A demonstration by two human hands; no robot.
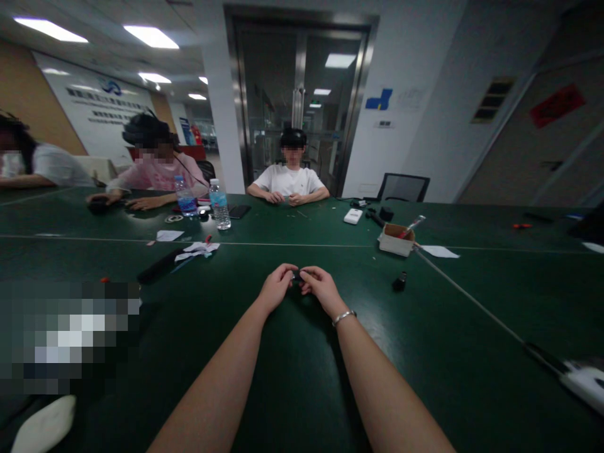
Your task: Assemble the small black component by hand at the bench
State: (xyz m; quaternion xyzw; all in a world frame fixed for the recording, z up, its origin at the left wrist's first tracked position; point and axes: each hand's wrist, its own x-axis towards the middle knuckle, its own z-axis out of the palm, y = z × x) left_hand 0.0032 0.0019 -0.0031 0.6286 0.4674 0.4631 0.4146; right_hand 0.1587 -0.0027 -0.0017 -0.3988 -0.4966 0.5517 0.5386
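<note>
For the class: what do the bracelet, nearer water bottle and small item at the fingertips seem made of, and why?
Bracelet: probably polished metal; silvery with highlights.
Nearer water bottle: likely clear, glossy plastic; see-through lower wall.
Small dark item between left hand and right hand: perhaps plastic or metal, with a pale glint; too small to settle.

This looks like an office: a long green table (298, 390) spans the lower frame, a mesh-backed chair (404, 187) stands right of centre, glass double doors (268, 75) rise at upper middle, and ceiling light panels (151, 36) and a lettered logo wall (101, 104) show upper left.
</note>
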